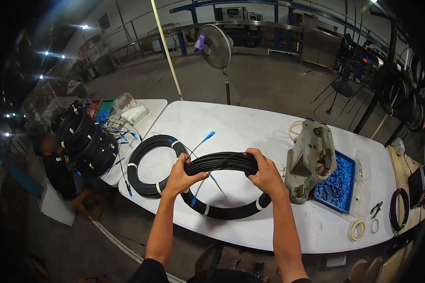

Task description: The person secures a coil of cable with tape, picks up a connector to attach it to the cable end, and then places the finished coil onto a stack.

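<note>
Both hands grip a coil of black cable (222, 162) over the white table. My left hand (180, 175) is closed around its left side, thumb laid along the near face. My right hand (264, 172) clasps the right side. Below the hands, a black cable arc (229, 213) with white tape bands curves across the table; whether it belongs to the held coil I cannot tell. A blue-tipped cable end (208, 136) sticks up behind the left hand, and another blue connector (194, 200) hangs below it. A taped black coil (138, 178) lies to the left.
A metal bench press (309, 160) stands right of my hands, beside a blue tray (352, 186) of small blue parts. Tape rolls (357, 230) and pliers (376, 209) lie nearby. Stacked coils (87, 146) and a person (56, 170) are at left. A fan (216, 47) stands behind the table (250, 120).
</note>
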A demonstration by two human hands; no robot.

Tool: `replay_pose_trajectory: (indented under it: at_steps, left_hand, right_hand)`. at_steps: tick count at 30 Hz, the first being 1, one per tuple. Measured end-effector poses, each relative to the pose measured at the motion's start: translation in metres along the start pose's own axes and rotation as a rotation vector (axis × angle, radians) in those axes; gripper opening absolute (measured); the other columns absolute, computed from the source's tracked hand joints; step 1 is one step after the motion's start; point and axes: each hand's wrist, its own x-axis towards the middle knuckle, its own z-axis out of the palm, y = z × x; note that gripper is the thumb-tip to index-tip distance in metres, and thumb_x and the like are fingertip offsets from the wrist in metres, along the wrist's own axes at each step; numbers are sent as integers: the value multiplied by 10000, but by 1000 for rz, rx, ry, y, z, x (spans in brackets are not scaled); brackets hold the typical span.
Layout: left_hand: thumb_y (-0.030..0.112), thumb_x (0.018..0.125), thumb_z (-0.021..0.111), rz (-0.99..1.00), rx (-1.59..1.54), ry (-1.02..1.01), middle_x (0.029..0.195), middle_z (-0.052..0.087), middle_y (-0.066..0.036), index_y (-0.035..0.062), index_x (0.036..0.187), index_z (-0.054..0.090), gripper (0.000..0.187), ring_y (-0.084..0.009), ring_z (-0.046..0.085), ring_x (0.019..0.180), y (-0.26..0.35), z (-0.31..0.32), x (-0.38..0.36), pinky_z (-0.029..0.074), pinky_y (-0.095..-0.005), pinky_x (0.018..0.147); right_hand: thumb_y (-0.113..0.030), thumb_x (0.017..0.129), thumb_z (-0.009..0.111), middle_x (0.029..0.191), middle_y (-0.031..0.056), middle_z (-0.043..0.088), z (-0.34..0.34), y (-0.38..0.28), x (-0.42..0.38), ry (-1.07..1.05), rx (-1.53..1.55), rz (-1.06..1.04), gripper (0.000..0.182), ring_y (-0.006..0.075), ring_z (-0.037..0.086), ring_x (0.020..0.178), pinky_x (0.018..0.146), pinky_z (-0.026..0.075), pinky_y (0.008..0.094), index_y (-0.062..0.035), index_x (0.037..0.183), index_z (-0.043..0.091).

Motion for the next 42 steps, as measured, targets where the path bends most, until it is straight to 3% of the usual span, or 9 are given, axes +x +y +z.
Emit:
replay_pose_trajectory:
  at_steps: [2, 5, 11, 14, 21, 27, 30, 33, 42]
  left_hand:
    - [440, 671, 862, -97, 34, -32, 789, 462, -66, 30, 912, 435, 639, -144, 430, 750, -17, 4, 0, 414, -277, 658]
    - [417, 676, 865, -222, 16, -17, 731, 493, -66, 27, 865, 418, 622, -134, 463, 688, -13, 21, 2, 422, -275, 599]
    - [540, 679, 831, -430, -114, -184, 652, 562, -78, 1, 854, 397, 714, -150, 554, 595, -11, 67, 6, 458, -259, 547]
    - [578, 674, 813, -181, 34, -90, 641, 539, -80, 12, 862, 407, 722, -155, 534, 587, -34, 97, 1, 450, -263, 539]
    - [487, 760, 771, -219, 61, -75, 732, 552, -139, -21, 903, 468, 608, -190, 514, 620, -57, 138, 7, 438, -316, 545]
    - [630, 806, 630, -306, 410, -319, 1215, 483, -312, -154, 1259, 417, 930, -434, 393, 1169, -76, 148, -8, 312, -510, 1008]
    - [548, 831, 643, 80, 780, -38, 1269, 479, -272, -85, 1336, 401, 845, -427, 392, 1231, -77, 152, -13, 273, -487, 1064]
    - [473, 845, 656, 113, 500, -407, 1258, 508, -214, -39, 1317, 453, 725, -391, 414, 1214, -78, 146, -7, 276, -500, 1061]
    - [245, 853, 673, 58, 445, -434, 1097, 588, -168, 18, 1241, 539, 470, -365, 552, 1008, -77, 144, -7, 471, -426, 869]
  right_hand:
    - [6, 735, 641, 965, 212, 651, -3, -4, 6, -148, 66, 146, 559, 402, 643, 878, 764, 498, 443, -118, 1226, 404]
    - [26, 732, 631, 903, 182, 637, -1, 17, 6, -206, 64, 220, 540, 310, 638, 804, 736, 491, 376, -98, 1215, 424]
    - [-46, 719, 609, 856, 209, 635, 1, 73, -14, -277, 44, 395, 525, 338, 637, 810, 760, 484, 404, -79, 1209, 423]
    - [-17, 719, 590, 974, 238, 648, 3, 89, -24, -349, -61, 527, 536, 406, 626, 945, 815, 480, 451, -80, 1231, 443]
    - [-48, 723, 632, 1061, 213, 627, 24, 147, -56, -368, -187, 501, 490, 390, 566, 1056, 904, 468, 438, -36, 1194, 498]
    - [-87, 707, 670, 1189, 147, 479, 55, 163, -87, -304, -309, 476, 564, 357, 453, 1143, 1015, 400, 436, -42, 1253, 537]
    - [-156, 715, 694, 1190, 160, 491, 60, 168, -82, -328, -313, 476, 597, 367, 469, 1134, 1004, 407, 456, -11, 1266, 518]
    - [-180, 718, 706, 1201, 166, 492, 62, 171, -82, -302, -305, 470, 606, 371, 475, 1128, 999, 409, 469, -15, 1270, 517]
    - [-318, 773, 724, 1313, 165, 475, 49, 169, -86, -276, -155, 581, 737, 364, 448, 1217, 1053, 376, 454, -62, 1393, 419]
